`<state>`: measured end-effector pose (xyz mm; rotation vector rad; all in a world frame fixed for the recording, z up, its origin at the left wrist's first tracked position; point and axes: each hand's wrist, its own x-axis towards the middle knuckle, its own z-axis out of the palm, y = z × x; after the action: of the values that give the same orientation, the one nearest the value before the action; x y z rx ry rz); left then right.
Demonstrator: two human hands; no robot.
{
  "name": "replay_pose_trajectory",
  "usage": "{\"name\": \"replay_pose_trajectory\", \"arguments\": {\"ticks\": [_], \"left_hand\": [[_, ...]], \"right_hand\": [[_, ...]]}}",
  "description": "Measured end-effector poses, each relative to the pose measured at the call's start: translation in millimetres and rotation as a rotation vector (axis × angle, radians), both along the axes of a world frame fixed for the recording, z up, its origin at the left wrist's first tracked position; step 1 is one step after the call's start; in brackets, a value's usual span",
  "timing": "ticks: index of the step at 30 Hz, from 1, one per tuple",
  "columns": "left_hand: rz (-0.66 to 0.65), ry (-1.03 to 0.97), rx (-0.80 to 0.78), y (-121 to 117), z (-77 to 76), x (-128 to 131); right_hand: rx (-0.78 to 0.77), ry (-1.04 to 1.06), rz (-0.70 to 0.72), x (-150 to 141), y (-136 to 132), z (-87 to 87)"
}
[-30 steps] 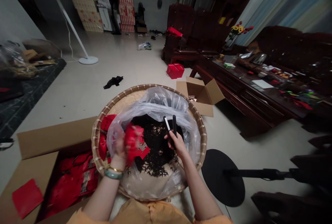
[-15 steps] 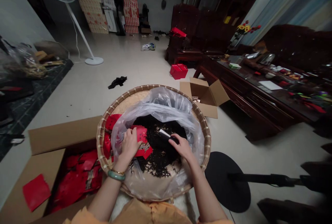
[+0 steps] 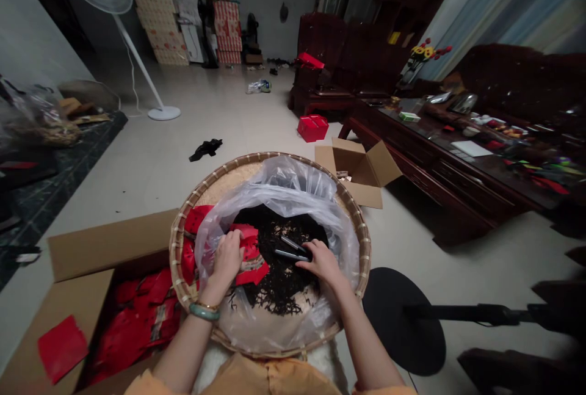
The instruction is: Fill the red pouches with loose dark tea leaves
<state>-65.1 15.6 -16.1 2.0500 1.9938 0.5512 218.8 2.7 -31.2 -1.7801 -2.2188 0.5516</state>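
A round woven bamboo tray [image 3: 177, 224] sits in front of me, with a clear plastic bag [image 3: 304, 198] spread open on it. Dark, loose, twisted dried leaves [image 3: 274, 288] that look like tea lie inside the bag. My left hand [image 3: 227, 256] grips a red packet [image 3: 251, 247] above the left part of the leaves, fingers closed on its edge. In my right hand [image 3: 321, 259] are metal tongs [image 3: 290, 254], their two arms apart and pointing left over the leaves. The inner end of the tongs is hidden by my fingers.
Left of the tray stands an open carton [image 3: 114, 230] full of red packets [image 3: 130, 315]; one red piece [image 3: 63, 348] lies on its flap. Beyond the tray are another open carton [image 3: 366, 166] and a red box [image 3: 312, 128]. A black round stand base [image 3: 403, 328] is at right.
The tongs' two arms have spread apart and turned slightly; before, they looked like one bar. My left hand stays on the red packet, which has shifted slightly. The whole view moved a little.
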Motion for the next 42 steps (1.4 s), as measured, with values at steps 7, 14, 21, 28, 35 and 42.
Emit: {"name": "replay_pose_trajectory", "arguments": {"ticks": [7, 14, 21, 28, 35, 42], "left_hand": [[-0.074, -0.650, -0.109, 6, 20.5, 14], [-0.146, -0.760, -0.126, 3, 39.3, 23], [-0.169, -0.760, -0.180, -1, 19.5, 29], [-0.138, -0.877, -0.216, -2, 25.8, 44], [-0.104, -0.914, -0.247, -4, 30.3, 51], [-0.188, -0.747, -0.202, -7, 27.4, 52]], "right_hand": [[0.357, 0.301, 0.210, -56, 4, 30.7], [0.351, 0.638, 0.160, -94, 15, 34.4], [0.475, 0.472, 0.063, -89, 10, 31.1], [0.658, 0.332, 0.125, -85, 9, 23.3], [0.761, 0.337, 0.138, -80, 13, 8.9], [0.716, 0.342, -0.011, -77, 9, 20.3]]}}
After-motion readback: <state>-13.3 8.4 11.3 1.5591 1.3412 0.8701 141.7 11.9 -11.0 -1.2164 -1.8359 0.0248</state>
